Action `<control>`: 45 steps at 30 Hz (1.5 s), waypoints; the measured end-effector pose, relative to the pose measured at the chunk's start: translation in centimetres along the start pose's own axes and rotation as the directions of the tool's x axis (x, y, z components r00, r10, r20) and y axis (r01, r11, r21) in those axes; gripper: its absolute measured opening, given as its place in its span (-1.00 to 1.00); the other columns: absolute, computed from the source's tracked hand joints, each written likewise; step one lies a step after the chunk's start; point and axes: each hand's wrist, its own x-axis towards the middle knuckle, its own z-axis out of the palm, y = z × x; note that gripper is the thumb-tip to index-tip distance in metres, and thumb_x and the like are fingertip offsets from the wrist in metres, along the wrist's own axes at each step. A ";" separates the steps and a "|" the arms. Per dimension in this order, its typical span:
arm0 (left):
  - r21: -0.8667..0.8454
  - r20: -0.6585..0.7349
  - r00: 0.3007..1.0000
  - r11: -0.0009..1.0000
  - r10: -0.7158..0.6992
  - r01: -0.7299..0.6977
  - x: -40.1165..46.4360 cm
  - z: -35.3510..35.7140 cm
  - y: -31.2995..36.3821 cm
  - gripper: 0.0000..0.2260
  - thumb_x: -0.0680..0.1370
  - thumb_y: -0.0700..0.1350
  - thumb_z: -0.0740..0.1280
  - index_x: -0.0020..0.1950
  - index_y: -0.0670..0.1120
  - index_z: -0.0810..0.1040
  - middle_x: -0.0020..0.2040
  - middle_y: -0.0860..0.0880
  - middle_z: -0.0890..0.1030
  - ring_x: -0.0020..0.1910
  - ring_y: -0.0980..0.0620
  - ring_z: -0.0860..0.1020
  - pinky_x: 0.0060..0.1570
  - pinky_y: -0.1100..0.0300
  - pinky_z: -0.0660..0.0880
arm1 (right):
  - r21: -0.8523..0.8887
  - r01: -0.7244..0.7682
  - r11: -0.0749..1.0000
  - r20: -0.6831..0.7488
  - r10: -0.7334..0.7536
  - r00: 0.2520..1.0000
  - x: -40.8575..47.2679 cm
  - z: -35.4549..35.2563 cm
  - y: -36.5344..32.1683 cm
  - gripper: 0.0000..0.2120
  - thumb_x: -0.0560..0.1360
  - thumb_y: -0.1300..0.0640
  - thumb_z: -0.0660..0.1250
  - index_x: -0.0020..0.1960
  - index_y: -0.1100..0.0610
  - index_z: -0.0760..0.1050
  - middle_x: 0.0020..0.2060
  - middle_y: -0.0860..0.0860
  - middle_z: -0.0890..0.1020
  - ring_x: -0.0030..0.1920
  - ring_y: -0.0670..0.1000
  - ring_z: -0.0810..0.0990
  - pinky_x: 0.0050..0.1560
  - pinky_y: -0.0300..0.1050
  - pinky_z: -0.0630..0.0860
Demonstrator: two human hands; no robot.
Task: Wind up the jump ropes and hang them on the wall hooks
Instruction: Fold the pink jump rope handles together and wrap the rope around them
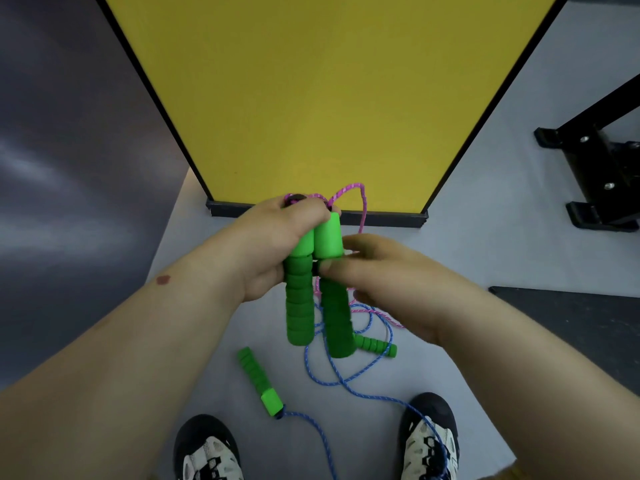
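Both bare arms are stretched forward and down, and the hands are brought close together in the middle. The left hand (273,237) is curled tight, with its fingers wrapped around the green handles (313,271) near their top. The right hand (384,271) is held just beside it, palm turned down, and one handle is pinched between its thumb and fingers.

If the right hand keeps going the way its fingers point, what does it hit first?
The right hand points leftward; its fingers already touch the two held green handles, with the left hand right behind them.
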 end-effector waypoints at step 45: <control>0.548 -0.206 0.891 0.802 0.405 -0.238 -0.3 0.5 -0.5 -0.67 0.37 -0.20 0.37 0.09 0.03 0.45 -0.13 -0.08 0.60 -0.22 -0.08 0.55 -0.24 0.04 0.48 | -0.140 0.005 0.990 -0.058 -0.014 0.998 -0.3 0.0 -0.7 -0.22 0.16 -0.16 0.43 0.38 -0.12 0.40 0.14 -0.22 0.60 0.12 -0.17 0.59 0.23 -0.01 0.55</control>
